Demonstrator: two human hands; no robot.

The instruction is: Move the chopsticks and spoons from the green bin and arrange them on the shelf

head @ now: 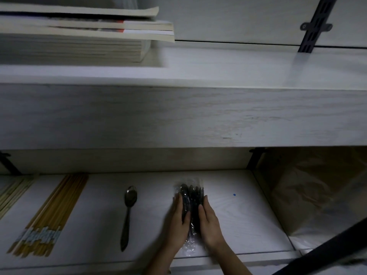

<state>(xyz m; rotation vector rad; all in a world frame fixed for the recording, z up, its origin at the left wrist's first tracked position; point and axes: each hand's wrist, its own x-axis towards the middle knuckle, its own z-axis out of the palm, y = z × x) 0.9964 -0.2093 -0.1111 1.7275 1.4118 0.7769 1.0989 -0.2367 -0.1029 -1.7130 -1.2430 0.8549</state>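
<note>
A pale wood-grain shelf fills the lower half of the frame, dimly lit, with a thick board of the same finish crossing the middle of the frame above it. On that upper board, in the upper left, lies a stack of books on their sides; at least three thin ones sit on a thicker block, though blur keeps the count loose. A dark slotted wall bracket runs down the upper right. In the lower right, past the shelf's end, hangs crumpled brownish plastic sheeting.

On the lower shelf, from the left edge of the frame: one bundle of pale chopsticks, cut off by the frame; one larger bundle of yellow chopsticks with a patterned band near its lower end, too many sticks to count; one single metal spoon lying alone, bowl toward the back; and one clear plastic packet of dark spoons, about four or five bowls showing through the wrap. A small blue dot marks the shelf right of the packet.

Both hands rest at the packet in the lower centre. The left hand presses flat along its left side and the right hand along its right side, fingers extended, so the grip of each is an open palm against the wrap, with the packet pinned between them on the shelf.
</note>
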